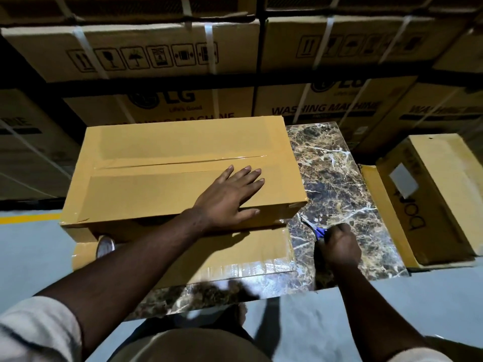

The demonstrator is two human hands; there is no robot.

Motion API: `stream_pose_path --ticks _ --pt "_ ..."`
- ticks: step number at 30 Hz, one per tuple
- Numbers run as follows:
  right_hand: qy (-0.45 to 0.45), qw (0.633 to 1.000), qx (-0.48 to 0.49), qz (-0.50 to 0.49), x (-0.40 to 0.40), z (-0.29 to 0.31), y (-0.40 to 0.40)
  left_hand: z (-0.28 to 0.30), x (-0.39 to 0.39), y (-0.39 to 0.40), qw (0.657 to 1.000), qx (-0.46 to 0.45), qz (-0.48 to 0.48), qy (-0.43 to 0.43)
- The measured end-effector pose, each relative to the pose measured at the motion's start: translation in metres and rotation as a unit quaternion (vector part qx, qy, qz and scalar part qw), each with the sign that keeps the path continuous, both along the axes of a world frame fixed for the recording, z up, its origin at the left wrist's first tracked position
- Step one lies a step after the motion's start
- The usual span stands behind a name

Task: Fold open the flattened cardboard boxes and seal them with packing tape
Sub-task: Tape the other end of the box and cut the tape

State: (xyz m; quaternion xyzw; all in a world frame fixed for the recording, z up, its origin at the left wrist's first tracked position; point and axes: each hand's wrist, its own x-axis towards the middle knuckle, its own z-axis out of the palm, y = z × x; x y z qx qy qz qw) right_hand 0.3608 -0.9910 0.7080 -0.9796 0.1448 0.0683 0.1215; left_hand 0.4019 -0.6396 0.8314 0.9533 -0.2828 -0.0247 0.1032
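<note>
**Top seam taped; scissors in hand, cut-off or set-down looked next**

Head view, the only one:

- Tan rectangular cardboard box [167,173] sat erected on the dark brown veined marble-pattern tabletop [339,184], left of centre. Flaps were closed, and a glossy strip of clear packing tape [183,162] ran along the centre seam.
- Left hand [230,197] lay flat on the box top near the front right corner, fingers straight and spread, pressing down, gripping nothing.
- Right hand [339,244] was clenched round blue-handled scissors [313,228], with the blades pointing up-left toward the box's front right corner. The hand hovered over or rested on the tabletop just right of the box; I couldn't tell which.
- Roll of tan packing tape [91,250] sat at the box's front left, partly behind the left forearm.
- Judgement: sealing step on this box was about finished. The next move likely called for trimming a tape tail at the right end, or parking the scissors and shifting the box off. Whether a tail was loose wasn't visible.

Surface and room:

- Another tan box with a white label [431,194] stood off the table's right edge.
- Stacked strapped washing-machine cartons [156,56] filled the background.
- Grey floor with a yellow line [28,218] showed at left.
- Lighting was dim.
</note>
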Motion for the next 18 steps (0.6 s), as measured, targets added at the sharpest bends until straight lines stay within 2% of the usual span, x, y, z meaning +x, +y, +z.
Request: stream_pose_path --ticks 5,9,11,13,16,18 --pt "-0.113 0.988 0.103 -0.033 -0.054 0.006 0.028 0.001 -0.016 0.022 0.999 -0.039 -0.025 0.019" --pt "-0.203 0.942 0.261 0.052 -0.091 0.014 0.083 0.0 -0.043 0.055 0.997 -0.067 -0.022 0.008" --pt "-0.187 0.91 0.363 0.074 -0.105 0.024 0.12 -0.003 -0.062 0.078 0.998 -0.06 0.008 0.002" --pt "-0.128 0.887 0.432 0.105 -0.114 0.04 0.166 -0.007 -0.082 0.104 0.998 -0.034 0.048 -0.005" --pt "-0.072 0.881 0.423 0.199 -0.11 0.055 0.232 -0.015 -0.112 0.144 0.997 -0.032 0.065 -0.025" --pt "-0.063 0.877 0.397 0.263 -0.102 0.065 0.273 -0.018 -0.13 0.173 0.994 -0.082 0.065 -0.036"
